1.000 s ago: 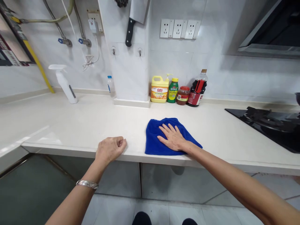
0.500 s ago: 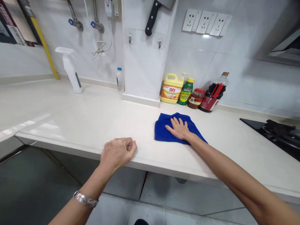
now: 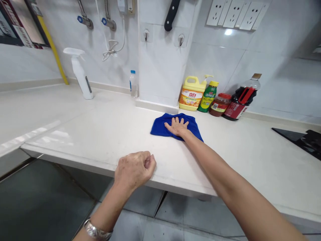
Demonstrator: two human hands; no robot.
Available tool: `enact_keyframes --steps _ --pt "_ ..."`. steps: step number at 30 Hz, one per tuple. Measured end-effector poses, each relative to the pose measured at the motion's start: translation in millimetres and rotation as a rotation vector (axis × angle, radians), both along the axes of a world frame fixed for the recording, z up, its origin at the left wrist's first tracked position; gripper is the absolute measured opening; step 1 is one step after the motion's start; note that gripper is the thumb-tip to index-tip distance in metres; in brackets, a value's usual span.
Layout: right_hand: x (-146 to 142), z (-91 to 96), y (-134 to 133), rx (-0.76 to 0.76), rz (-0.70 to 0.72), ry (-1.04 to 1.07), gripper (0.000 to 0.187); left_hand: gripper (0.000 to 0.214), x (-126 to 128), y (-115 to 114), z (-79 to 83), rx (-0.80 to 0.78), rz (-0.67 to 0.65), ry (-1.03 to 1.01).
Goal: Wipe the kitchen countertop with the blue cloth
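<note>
My right hand (image 3: 178, 127) lies flat with fingers spread on a blue cloth (image 3: 160, 125), pressing it against the white countertop (image 3: 105, 130). The cloth is spread out, its far edge close to the foot of the wall pillar. My left hand (image 3: 135, 169) is closed in a fist and rests at the counter's front edge, with nothing visible in it. A silver bracelet (image 3: 96, 231) circles the left wrist.
Along the wall stand a yellow detergent jug (image 3: 192, 95), a green bottle (image 3: 208, 97), a red-lidded jar (image 3: 220, 105) and a large dark sauce bottle (image 3: 238, 103). Left are a white spray bottle (image 3: 81, 75) and a small clear bottle (image 3: 133, 85). A black cooktop (image 3: 296, 139) lies right.
My right hand has slid the blue cloth left and away from me, toward the pillar. My left fist stays at the counter edge. The view has shifted slightly.
</note>
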State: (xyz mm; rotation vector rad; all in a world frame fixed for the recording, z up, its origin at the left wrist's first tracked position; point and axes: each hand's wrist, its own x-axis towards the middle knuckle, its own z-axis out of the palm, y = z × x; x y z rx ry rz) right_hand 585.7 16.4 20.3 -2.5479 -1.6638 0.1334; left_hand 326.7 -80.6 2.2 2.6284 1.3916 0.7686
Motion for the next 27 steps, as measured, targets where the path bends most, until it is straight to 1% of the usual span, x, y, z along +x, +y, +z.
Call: enact_keyframes --steps 4,8,12,15,20,23,27 --pt "-17 1.7 24 0.009 -0.049 0.004 0.087 0.035 -1 -1 -1.2 0.029 -0.019 -0.037" --pt "-37 4.9 39 0.007 -0.096 0.019 0.086 0.035 -2 -2 -2.0 0.070 -0.040 -0.074" --pt "-60 4.6 53 0.022 -0.069 0.027 0.086 0.035 -2 -2 -3.6 0.121 -0.062 -0.100" --pt "-79 2.1 66 0.045 0.035 0.036 0.087 0.034 -2 -3 -4.4 0.139 -0.075 -0.113" --pt "-103 2.2 78 0.055 0.308 0.052 0.086 0.034 -4 -2 -7.3 0.163 -0.081 -0.120" --pt "-108 4.5 77 0.042 0.465 0.068 0.085 0.034 -5 -1 -8.9 0.161 -0.076 -0.120" --pt "-112 4.9 67 0.049 0.644 0.069 0.082 0.034 -6 1 -6.2 0.103 -0.070 -0.090"
